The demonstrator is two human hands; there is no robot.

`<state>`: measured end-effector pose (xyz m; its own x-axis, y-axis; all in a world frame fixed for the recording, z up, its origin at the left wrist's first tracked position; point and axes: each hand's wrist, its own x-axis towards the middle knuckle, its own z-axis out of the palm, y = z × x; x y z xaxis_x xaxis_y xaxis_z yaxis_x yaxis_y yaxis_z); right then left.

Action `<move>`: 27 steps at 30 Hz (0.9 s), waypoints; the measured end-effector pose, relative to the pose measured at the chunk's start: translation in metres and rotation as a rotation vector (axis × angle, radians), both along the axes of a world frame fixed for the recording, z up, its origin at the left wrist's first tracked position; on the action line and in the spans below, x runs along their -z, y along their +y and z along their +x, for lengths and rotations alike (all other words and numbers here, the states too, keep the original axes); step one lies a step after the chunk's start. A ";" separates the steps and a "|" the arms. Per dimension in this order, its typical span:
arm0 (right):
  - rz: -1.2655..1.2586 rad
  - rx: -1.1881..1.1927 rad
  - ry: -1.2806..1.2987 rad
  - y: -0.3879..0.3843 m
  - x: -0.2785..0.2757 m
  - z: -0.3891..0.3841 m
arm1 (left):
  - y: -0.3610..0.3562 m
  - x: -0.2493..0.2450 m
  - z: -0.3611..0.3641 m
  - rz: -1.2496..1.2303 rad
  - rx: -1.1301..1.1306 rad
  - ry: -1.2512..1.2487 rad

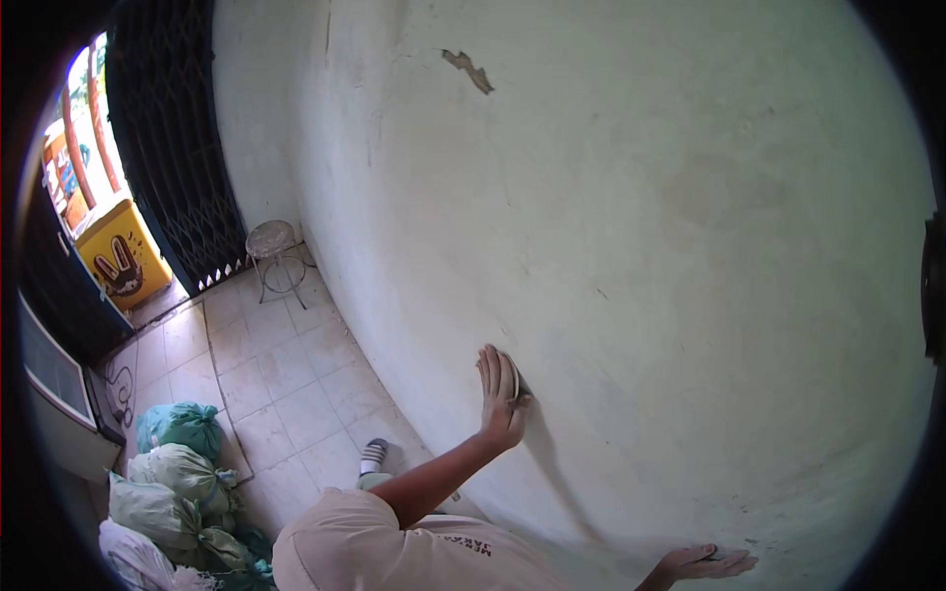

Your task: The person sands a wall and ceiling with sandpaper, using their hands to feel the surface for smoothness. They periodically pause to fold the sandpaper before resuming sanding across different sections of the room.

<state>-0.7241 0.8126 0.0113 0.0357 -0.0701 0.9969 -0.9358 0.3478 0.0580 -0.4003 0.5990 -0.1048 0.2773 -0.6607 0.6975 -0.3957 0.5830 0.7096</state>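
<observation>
My left hand (501,396) is up against the pale green wall (631,246), its fingers straight and close together. Beneath them is a thin, curved sheet (512,372) with a pale edge, which looks like folded sandpaper, pressed flat to the plaster. A shadow runs down the wall from that hand. Low at the right, my right hand (705,563) is held out with the palm turned up and the fingers extended; greyish dust shows on it, and nothing lies in it. It is close to the lower part of the wall.
A chipped patch (467,72) marks the upper wall. In the far corner stands a round metal stool (271,239), near a dark folding gate (168,138). Several tied sacks (158,507) are piled at lower left on the tiled floor (305,404). A yellow box (125,254) is outside the doorway.
</observation>
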 end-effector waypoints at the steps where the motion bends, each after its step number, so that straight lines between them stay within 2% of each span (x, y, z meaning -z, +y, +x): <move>1: -0.008 -0.011 0.003 0.000 0.001 0.000 | 0.000 0.005 0.007 0.004 0.036 -0.031; 3: -0.017 -0.021 0.013 -0.001 0.000 0.003 | -0.029 0.005 0.031 0.093 -0.051 0.050; 5: 0.011 -0.026 0.036 -0.003 -0.006 0.015 | -0.073 -0.011 0.080 0.177 -0.107 0.273; 8: -0.088 -0.021 -0.095 -0.021 -0.018 0.042 | -0.154 -0.008 0.165 0.260 -0.201 0.513; 11: -0.056 -0.064 -0.186 -0.044 -0.052 0.092 | -0.171 -0.042 0.200 0.346 -0.219 0.604; 13: 0.032 -0.083 -0.062 -0.064 -0.080 0.132 | -0.156 -0.055 0.170 0.225 -0.281 0.411; 14: 0.078 -0.094 0.001 -0.074 -0.092 0.151 | -0.142 -0.048 0.151 0.121 -0.258 0.227; 16: 0.118 -0.134 0.078 -0.096 -0.104 0.182 | -0.112 -0.024 0.112 -0.072 -0.094 0.060; 18: 0.135 -0.167 0.120 -0.119 -0.103 0.213 | -0.095 -0.011 0.133 -0.189 0.066 -0.294; 21: 0.161 -0.200 0.162 -0.150 -0.088 0.256 | -0.146 0.020 0.189 -0.049 -0.017 -0.189; 23: 0.180 -0.222 0.186 -0.171 -0.080 0.282 | -0.190 0.018 0.248 0.009 -0.098 0.020; 27: 0.202 -0.258 0.217 -0.212 -0.074 0.326 | -0.262 0.027 0.350 0.105 -0.218 0.252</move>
